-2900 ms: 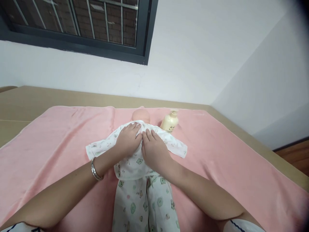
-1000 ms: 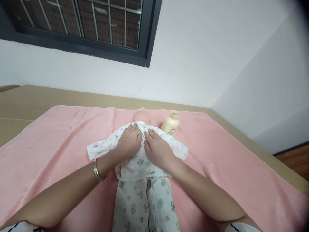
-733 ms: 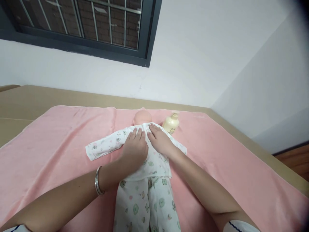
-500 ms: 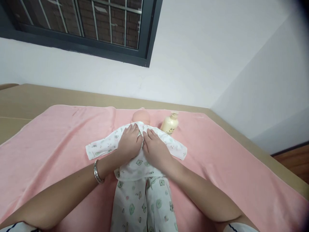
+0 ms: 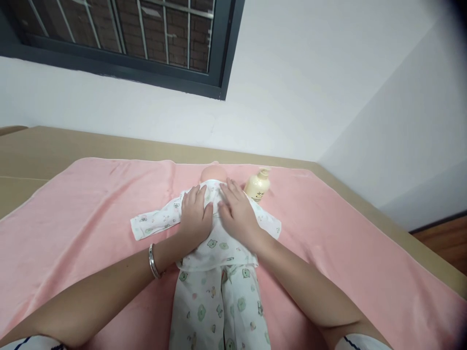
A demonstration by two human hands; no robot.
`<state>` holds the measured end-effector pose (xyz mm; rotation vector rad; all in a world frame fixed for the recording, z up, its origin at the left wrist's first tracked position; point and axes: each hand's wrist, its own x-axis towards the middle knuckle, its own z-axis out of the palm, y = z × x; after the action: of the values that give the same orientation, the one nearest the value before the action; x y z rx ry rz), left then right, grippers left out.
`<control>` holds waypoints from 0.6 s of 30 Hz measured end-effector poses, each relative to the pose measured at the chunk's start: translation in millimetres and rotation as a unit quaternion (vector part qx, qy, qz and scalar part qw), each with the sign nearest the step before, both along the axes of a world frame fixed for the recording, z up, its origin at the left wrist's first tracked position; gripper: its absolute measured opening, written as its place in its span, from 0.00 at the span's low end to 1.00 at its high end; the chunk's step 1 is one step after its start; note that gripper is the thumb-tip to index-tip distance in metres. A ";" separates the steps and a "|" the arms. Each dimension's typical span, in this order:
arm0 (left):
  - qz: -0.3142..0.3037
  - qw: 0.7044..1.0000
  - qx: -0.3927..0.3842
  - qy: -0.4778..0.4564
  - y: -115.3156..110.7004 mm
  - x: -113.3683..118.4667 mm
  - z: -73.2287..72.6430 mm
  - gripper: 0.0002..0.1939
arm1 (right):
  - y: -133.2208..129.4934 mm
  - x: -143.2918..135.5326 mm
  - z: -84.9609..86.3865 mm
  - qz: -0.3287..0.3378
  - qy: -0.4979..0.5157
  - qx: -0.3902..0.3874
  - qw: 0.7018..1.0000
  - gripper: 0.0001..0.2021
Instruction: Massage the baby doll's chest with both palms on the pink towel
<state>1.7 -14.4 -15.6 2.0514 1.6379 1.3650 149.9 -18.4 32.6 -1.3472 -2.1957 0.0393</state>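
Both hands are open and laid flat on the top part of a doll's shirt [image 5: 215, 249], not gripping anything that I can see — fingers point up toward the head end, and there's a narrow gap of fabric between the two. The left hand [image 5: 195, 218] covers one side of the chest or back (can't tell which way up the doll is), with a silver bracelet [image 5: 153, 262] on that wrist. The right hand [image 5: 240, 216] covers the other side, its fingertips near the collar. The doll's head [image 5: 214, 173] pokes out just past the collar, a plain rounded shape from here. The shirt's sleeves are spread out to either side, and matching pants [image 5: 241, 306] run down between the forearms and out of view at the bottom. Just beyond the right hand there's a cream pump bottle [image 5: 257, 185] standing near the shoulder. All of it sits on a pink blanket [image 5: 91, 218] with a few wrinkles, spread over a light tan table [image 5: 95, 142]. Behind that it's a white wall [image 5: 284, 87] and a dark-framed window [image 5: 160, 36] with bars — bricks showing through the glass.
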 end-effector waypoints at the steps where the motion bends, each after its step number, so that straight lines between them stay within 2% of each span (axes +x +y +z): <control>1: 0.000 1.000 0.000 0.001 -0.6 0.3 0.1 0.26 | -1.0 -1.3 -0.4 0.012 -0.011 -0.011 1.000 0.25; 4: -0.005 1.000 0.004 0.007 -1.4 0.8 0.0 0.25 | -1.5 -2.3 1.0 0.030 -0.016 -0.041 0.999 0.23; 9: -0.038 0.998 0.039 0.018 -0.5 -0.1 -1.6 0.22 | 0.7 -0.5 2.4 0.021 0.008 0.000 1.000 0.25; 12: -0.047 0.998 0.049 0.014 -0.2 -0.7 -2.6 0.21 | 2.4 0.1 0.7 0.030 -0.023 -0.043 0.998 0.24; 18: -0.046 0.998 0.047 0.003 -0.1 -1.8 -1.3 0.21 | 1.4 -0.8 1.2 -0.018 -0.029 -0.012 0.999 0.24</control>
<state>-0.1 -14.5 -17.0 2.1563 1.4881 1.4321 149.1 -17.0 33.8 -1.4190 -2.2251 0.0129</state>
